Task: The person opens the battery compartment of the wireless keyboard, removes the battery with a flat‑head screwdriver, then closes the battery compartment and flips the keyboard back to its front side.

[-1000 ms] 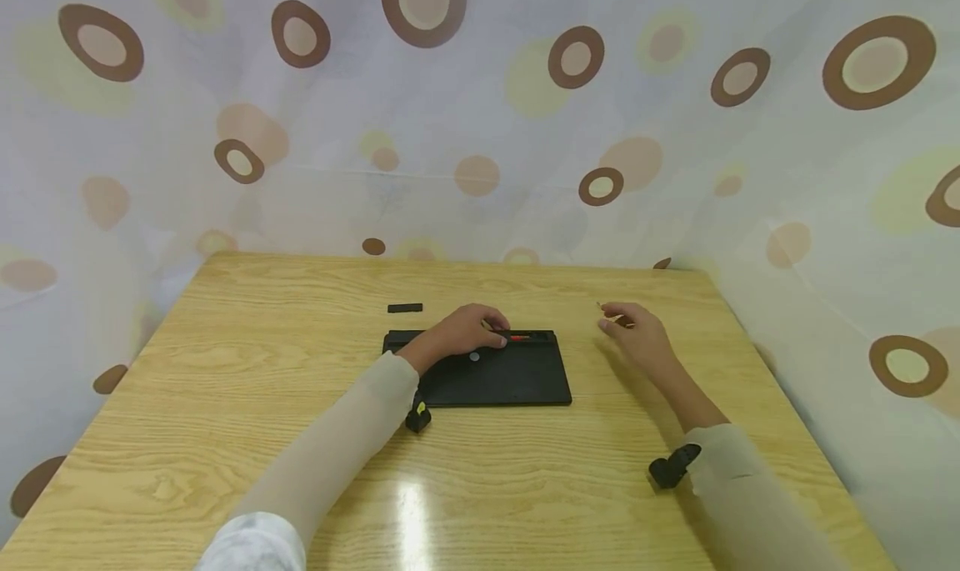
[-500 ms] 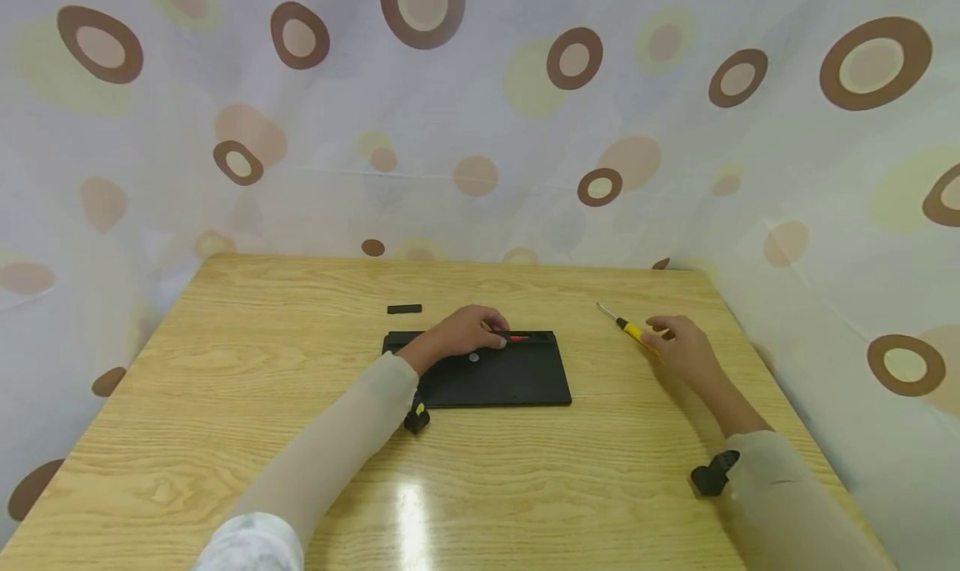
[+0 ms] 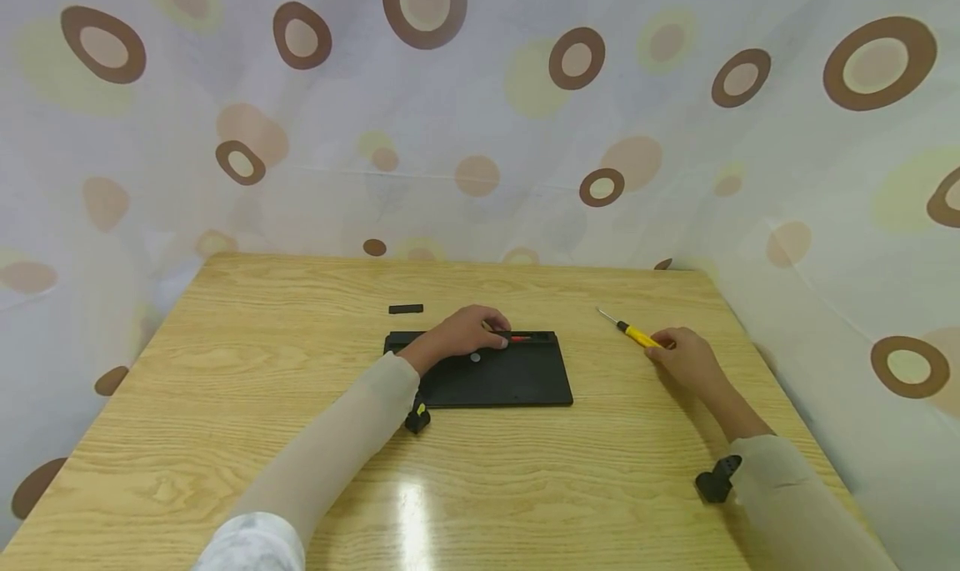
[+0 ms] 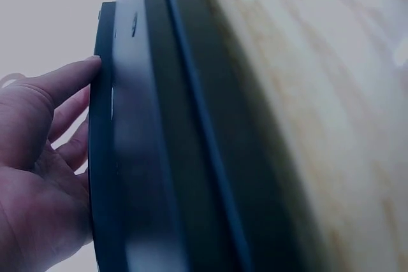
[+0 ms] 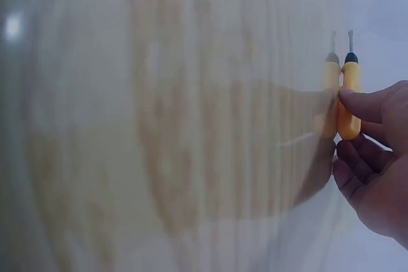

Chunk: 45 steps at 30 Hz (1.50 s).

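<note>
A thin black slab, which looks like a keyboard lying face down, is on the wooden table. My left hand grips its raised far edge, thumb on the near side and fingers behind. In the left wrist view my left hand has its thumb on the dark edge. Just right of those fingers, something red shows in a slot along that edge. To the right lies a screwdriver with a yellow handle, tip pointing away. My right hand pinches the handle's near end; the right wrist view shows its thumb on the yellow handle.
A small black strip, perhaps a cover, lies behind the slab. The wooden table reaches back to a patterned cloth hanging behind and at the sides.
My right hand has drawn back to the right along the screwdriver, uncovering it, and has lowered its fingers onto the handle's near end. The left hand and slab stay put.
</note>
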{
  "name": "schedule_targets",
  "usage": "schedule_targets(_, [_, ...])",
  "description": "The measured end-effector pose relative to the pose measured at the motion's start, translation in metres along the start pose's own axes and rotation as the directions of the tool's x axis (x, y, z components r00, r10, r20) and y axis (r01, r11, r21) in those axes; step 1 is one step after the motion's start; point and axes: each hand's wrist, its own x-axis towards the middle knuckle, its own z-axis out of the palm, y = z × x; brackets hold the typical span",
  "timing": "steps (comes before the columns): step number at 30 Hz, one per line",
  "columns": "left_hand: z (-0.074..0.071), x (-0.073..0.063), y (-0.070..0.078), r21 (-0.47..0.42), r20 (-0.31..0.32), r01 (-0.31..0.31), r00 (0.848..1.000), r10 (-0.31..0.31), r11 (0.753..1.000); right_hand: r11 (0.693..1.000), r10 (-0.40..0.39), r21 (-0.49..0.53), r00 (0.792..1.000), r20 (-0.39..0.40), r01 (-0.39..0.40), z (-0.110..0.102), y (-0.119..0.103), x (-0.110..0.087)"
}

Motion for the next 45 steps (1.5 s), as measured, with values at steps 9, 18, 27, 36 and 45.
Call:
schedule_targets(9, [0.000, 0.000, 0.000, 0.007, 0.002, 0.000, 1.000, 0.000, 1.000, 0.997, 0.026, 0.073, 1.000, -0.015, -0.025, -0.002, -0.001, -0.003])
schedule_targets(18, [0.000, -0.002, 0.002, -0.003, -0.003, 0.007, 1.000, -0.007, 1.000, 0.965, 0.035, 0.260, 0.998, -0.056, -0.019, -0.011, -0.012, -0.016])
schedule_targets(27, [0.001, -0.001, 0.000, -0.002, -0.010, 0.001, 1.000, -0.001, 1.000, 0.911, 0.034, 0.411, 0.994, -0.106, 0.012, -0.017, -0.024, -0.016])
schedule_targets(36, [0.001, 0.000, -0.001, 0.000, -0.007, 0.008, 1.000, -0.008, 1.000, 0.847, 0.030, 0.526, 0.982, -0.186, 0.074, -0.015, -0.036, -0.015])
schedule_targets(45, [0.002, 0.000, -0.003, 0.001, -0.010, 0.006, 1.000, -0.006, 1.000, 0.767, 0.032, 0.628, 0.970, -0.241, 0.131, -0.008, -0.046, -0.009])
